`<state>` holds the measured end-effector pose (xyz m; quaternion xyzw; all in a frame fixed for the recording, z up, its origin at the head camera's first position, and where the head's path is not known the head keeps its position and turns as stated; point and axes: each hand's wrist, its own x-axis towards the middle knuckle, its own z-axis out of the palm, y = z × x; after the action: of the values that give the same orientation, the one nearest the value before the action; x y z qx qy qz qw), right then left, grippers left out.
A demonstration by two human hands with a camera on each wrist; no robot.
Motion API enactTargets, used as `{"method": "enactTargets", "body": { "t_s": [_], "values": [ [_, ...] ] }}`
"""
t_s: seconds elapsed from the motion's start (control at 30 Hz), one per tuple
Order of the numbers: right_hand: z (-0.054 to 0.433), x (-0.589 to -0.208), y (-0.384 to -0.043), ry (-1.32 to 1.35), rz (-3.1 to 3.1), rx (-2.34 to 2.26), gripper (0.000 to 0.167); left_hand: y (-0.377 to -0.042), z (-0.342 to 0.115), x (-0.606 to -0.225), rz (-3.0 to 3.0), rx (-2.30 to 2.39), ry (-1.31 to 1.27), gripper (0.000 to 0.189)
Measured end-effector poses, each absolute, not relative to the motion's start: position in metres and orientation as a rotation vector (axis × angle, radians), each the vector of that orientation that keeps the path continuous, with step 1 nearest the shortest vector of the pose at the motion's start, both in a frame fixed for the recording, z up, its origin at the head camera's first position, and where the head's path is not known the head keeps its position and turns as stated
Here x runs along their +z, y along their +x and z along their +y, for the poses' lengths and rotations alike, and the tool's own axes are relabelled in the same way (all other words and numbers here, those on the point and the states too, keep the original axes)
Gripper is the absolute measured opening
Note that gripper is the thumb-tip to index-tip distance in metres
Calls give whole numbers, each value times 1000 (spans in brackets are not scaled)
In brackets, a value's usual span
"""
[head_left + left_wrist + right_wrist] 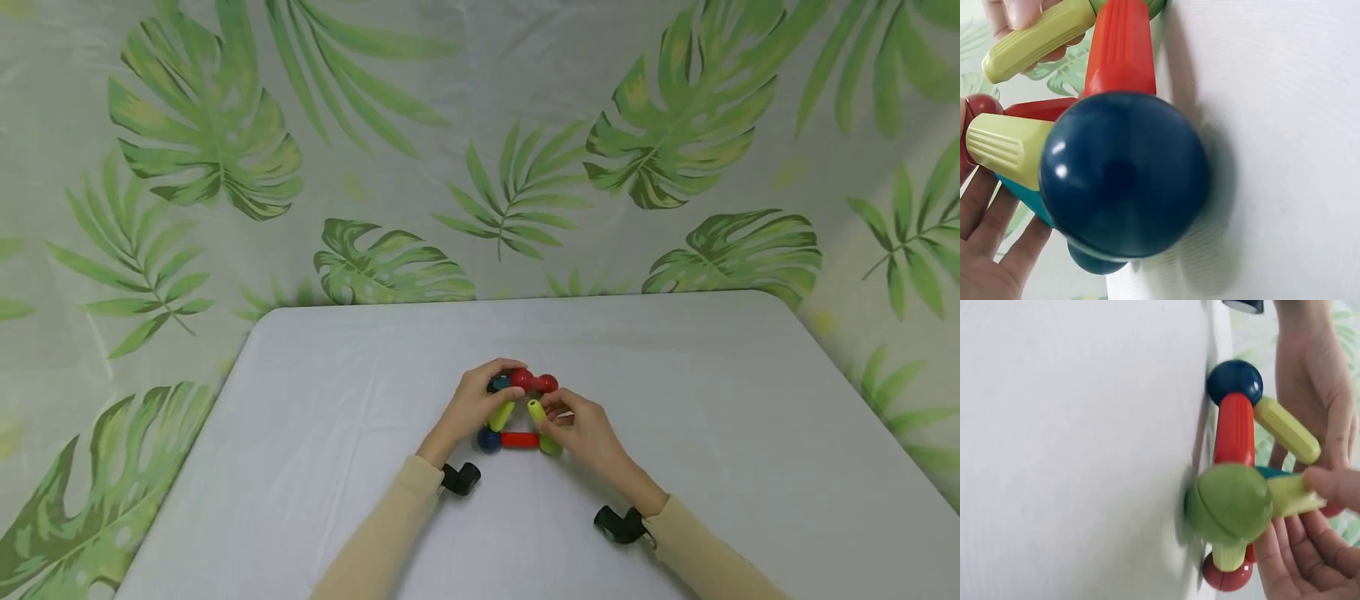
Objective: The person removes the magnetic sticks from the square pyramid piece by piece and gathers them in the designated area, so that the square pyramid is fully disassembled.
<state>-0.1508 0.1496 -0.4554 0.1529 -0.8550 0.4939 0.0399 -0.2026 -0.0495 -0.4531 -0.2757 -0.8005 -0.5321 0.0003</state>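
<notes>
A frame of coloured balls and ridged toy rods stands on the table. Its near edge is a red rod (520,440) between a blue ball (490,439) and a green ball (551,446). My left hand (471,406) grips a red ball (521,380) at the top, thumb in front and fingers behind. One yellow-green rod (1010,147) slants up from the blue ball toward that hand. With thumb and fingers, my right hand (588,427) pinches another yellow-green rod (1288,495), which rises from the green ball. A second red ball (548,383) sits behind it.
A teal rod (1025,197) shows behind the blue ball, partly hidden by my left hand. The white table (315,392) ends at a leaf-patterned cloth (517,125) behind. Black wrist cameras (619,525) hang from both wrists near the tabletop.
</notes>
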Motion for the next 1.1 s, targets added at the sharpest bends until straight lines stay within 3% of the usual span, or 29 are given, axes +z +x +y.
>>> {"method": "enactTargets", "body": {
  "t_s": [0.17, 0.43, 1.1],
  "values": [
    [158, -453, -163, 382, -2555, 1621, 15, -203, -52, -453, -2510, -1688, -918, 38],
    [165, -459, -184, 582, -2653, 1438, 34, -201, -50, -450, -2481, -1720, -962, 36],
    [152, -459, -163, 479, -2669, 1444, 23, -201, -46, -452, -2471, -1564, -955, 37]
  ]
}}
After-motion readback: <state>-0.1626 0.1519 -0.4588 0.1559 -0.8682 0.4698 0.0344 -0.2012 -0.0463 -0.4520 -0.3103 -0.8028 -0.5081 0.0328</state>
